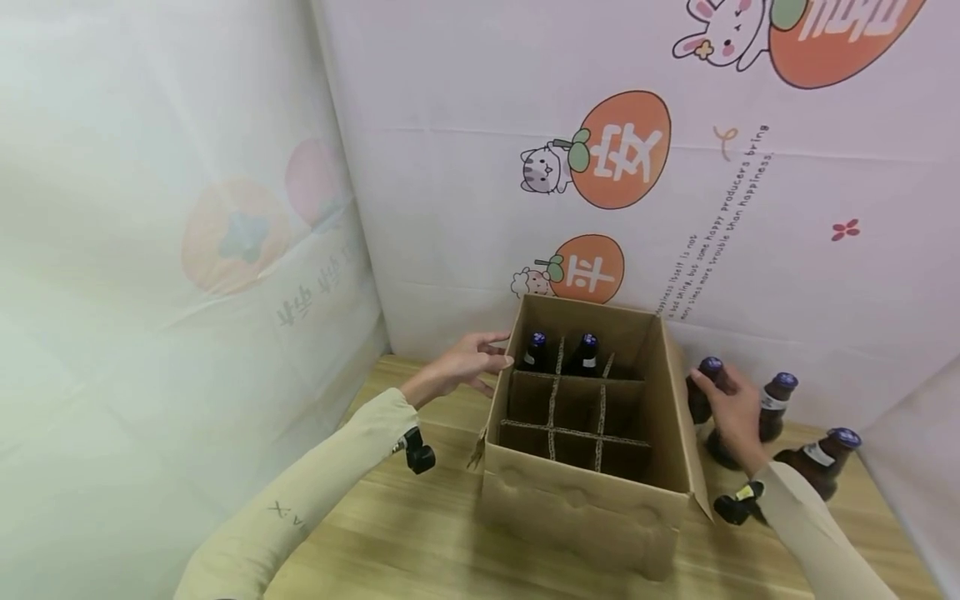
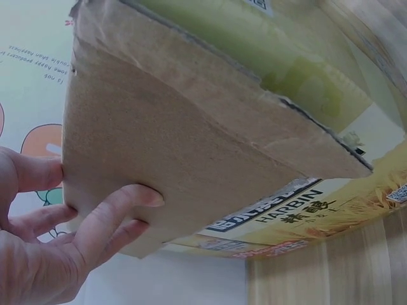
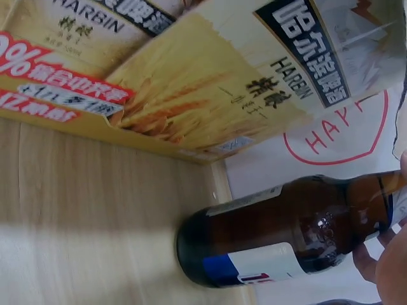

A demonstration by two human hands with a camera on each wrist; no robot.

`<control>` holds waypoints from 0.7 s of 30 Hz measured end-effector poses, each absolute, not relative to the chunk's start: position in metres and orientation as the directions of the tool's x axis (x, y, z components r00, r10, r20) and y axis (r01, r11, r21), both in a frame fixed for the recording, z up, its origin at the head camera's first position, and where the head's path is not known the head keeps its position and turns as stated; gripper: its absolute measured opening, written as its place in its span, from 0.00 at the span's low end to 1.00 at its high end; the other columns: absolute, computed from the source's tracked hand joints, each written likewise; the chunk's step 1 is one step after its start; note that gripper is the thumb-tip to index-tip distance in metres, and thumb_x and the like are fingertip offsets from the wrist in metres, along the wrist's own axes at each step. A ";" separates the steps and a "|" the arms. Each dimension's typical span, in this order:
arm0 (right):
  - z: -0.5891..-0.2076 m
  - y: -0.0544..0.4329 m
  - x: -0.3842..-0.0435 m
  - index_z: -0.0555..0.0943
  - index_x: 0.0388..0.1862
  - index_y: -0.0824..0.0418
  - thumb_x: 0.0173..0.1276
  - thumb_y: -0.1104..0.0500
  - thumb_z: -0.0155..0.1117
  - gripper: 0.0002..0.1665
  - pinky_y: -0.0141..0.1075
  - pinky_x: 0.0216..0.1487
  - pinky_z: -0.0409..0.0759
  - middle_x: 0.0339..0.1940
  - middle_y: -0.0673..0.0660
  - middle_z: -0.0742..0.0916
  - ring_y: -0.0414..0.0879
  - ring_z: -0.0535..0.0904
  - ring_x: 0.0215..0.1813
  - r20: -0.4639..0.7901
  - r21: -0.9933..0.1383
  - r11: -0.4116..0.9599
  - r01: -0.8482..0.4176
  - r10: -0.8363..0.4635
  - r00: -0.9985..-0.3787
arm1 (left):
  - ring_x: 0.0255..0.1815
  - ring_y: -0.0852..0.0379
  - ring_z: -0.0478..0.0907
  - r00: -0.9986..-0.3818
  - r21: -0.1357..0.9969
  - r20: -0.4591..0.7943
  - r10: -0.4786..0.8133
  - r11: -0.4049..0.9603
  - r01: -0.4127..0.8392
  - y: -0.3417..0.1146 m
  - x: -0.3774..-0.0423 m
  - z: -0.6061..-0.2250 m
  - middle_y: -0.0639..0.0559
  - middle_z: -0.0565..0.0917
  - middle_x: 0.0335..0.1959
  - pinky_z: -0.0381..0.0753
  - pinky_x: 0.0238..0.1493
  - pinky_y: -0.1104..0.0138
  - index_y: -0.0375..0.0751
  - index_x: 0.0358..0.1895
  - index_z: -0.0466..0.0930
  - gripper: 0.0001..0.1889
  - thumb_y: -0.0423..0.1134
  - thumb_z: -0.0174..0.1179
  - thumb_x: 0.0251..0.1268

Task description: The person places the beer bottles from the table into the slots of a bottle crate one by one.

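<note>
Clock positions are given from the middle of the cardboard box (image 1: 581,521) in the head view, with 12 at the far wall. Two bottles, one (image 1: 534,357) at 11 o'clock and one (image 1: 587,358) at 12, occupy cells of the divider (image 1: 553,412); I see no bottle in the other cells, though their floors are dark. At 3 o'clock, outside the box, my right hand (image 1: 733,408) has its fingers curled around the neck of a third bottle (image 3: 273,222); I cannot tell whether its base bears on the table (image 3: 95,210). Two further bottles, one (image 1: 772,408) at 3 o'clock and one (image 1: 823,458) nearer 4, stand beyond it. At 10 o'clock, my left hand (image 1: 471,358) grasps nothing: its fingers are loosely spread, tips touching the box side. I judge the transfer partway: two bottles inside, three visible outside; its direction cannot be told.
</note>
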State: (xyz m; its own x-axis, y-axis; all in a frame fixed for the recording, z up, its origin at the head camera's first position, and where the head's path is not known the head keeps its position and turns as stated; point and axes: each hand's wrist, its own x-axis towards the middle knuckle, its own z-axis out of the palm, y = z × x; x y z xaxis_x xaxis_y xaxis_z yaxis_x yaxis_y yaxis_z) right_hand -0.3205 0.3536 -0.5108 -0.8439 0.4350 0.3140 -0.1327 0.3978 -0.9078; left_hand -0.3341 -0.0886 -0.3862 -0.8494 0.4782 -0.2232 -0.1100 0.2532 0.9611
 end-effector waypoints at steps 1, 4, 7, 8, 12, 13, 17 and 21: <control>-0.511 0.352 -0.320 0.84 0.49 0.71 0.70 0.62 0.74 0.15 0.15 0.34 0.76 0.29 0.33 0.86 0.26 0.78 0.33 0.305 -0.918 0.374 -0.131 0.455 -0.837 | 0.72 0.34 0.73 -0.849 0.961 -0.223 0.479 0.253 -0.110 -0.089 -0.334 -0.386 0.31 0.67 0.78 0.94 0.48 0.54 0.43 0.84 0.56 0.37 0.34 0.60 0.77; -0.511 0.349 -0.320 0.86 0.48 0.68 0.68 0.61 0.76 0.14 0.15 0.35 0.77 0.28 0.30 0.85 0.26 0.79 0.33 0.302 -0.927 0.352 -0.132 0.486 -0.820 | 0.72 0.34 0.74 -0.850 0.962 -0.221 0.478 0.251 -0.109 -0.090 -0.334 -0.387 0.31 0.67 0.77 0.94 0.48 0.54 0.44 0.84 0.56 0.36 0.33 0.59 0.77; -0.510 0.349 -0.321 0.86 0.42 0.69 0.67 0.61 0.77 0.12 0.16 0.32 0.74 0.24 0.32 0.85 0.27 0.76 0.30 0.327 -0.915 0.378 -0.143 0.484 -0.812 | 0.71 0.34 0.74 -0.852 0.962 -0.220 0.475 0.248 -0.110 -0.090 -0.335 -0.388 0.31 0.67 0.77 0.94 0.48 0.54 0.44 0.84 0.57 0.36 0.34 0.60 0.77; -0.510 0.349 -0.321 0.86 0.40 0.69 0.67 0.60 0.77 0.12 0.17 0.32 0.73 0.23 0.33 0.84 0.27 0.75 0.29 0.333 -0.910 0.389 -0.142 0.483 -0.810 | 0.71 0.34 0.74 -0.852 0.962 -0.220 0.475 0.248 -0.111 -0.091 -0.335 -0.388 0.31 0.68 0.77 0.94 0.48 0.54 0.44 0.84 0.57 0.36 0.34 0.60 0.77; -0.504 0.347 -0.321 0.87 0.38 0.68 0.67 0.59 0.78 0.12 0.17 0.33 0.72 0.22 0.30 0.84 0.27 0.74 0.29 0.308 -0.911 0.399 -0.099 0.503 -0.808 | 0.72 0.34 0.74 -0.851 0.962 -0.225 0.474 0.244 -0.119 -0.091 -0.336 -0.389 0.31 0.67 0.77 0.94 0.48 0.53 0.44 0.84 0.57 0.36 0.34 0.60 0.77; -0.502 0.346 -0.321 0.88 0.40 0.67 0.67 0.58 0.78 0.12 0.16 0.34 0.72 0.22 0.28 0.85 0.25 0.75 0.30 0.292 -0.916 0.391 -0.085 0.509 -0.810 | 0.72 0.34 0.74 -0.851 0.962 -0.226 0.473 0.243 -0.121 -0.092 -0.336 -0.388 0.31 0.67 0.77 0.94 0.48 0.53 0.44 0.84 0.57 0.36 0.34 0.60 0.77; -0.494 0.342 -0.321 0.89 0.44 0.67 0.67 0.56 0.78 0.15 0.15 0.37 0.72 0.22 0.25 0.84 0.22 0.77 0.31 0.234 -0.929 0.368 -0.028 0.529 -0.816 | 0.72 0.35 0.73 -0.852 0.963 -0.225 0.472 0.240 -0.121 -0.091 -0.337 -0.388 0.32 0.67 0.77 0.94 0.49 0.52 0.45 0.84 0.57 0.36 0.34 0.60 0.77; -0.489 0.345 -0.318 0.89 0.42 0.66 0.67 0.55 0.77 0.14 0.17 0.35 0.72 0.20 0.25 0.83 0.24 0.75 0.30 0.185 -0.930 0.366 0.035 0.548 -0.816 | 0.72 0.35 0.74 -0.849 0.963 -0.222 0.479 0.246 -0.113 -0.090 -0.337 -0.389 0.32 0.68 0.77 0.94 0.50 0.52 0.44 0.84 0.57 0.36 0.35 0.60 0.78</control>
State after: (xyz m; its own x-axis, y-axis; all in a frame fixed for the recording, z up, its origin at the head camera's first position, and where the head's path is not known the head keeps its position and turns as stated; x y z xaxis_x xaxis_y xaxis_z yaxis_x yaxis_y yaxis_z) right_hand -0.3185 0.3446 -0.4895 -0.8159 0.5479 0.1846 0.0351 0.3656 -0.9301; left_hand -0.3374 -0.0901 -0.3891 -0.8492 0.4790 -0.2222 -0.1133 0.2458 0.9627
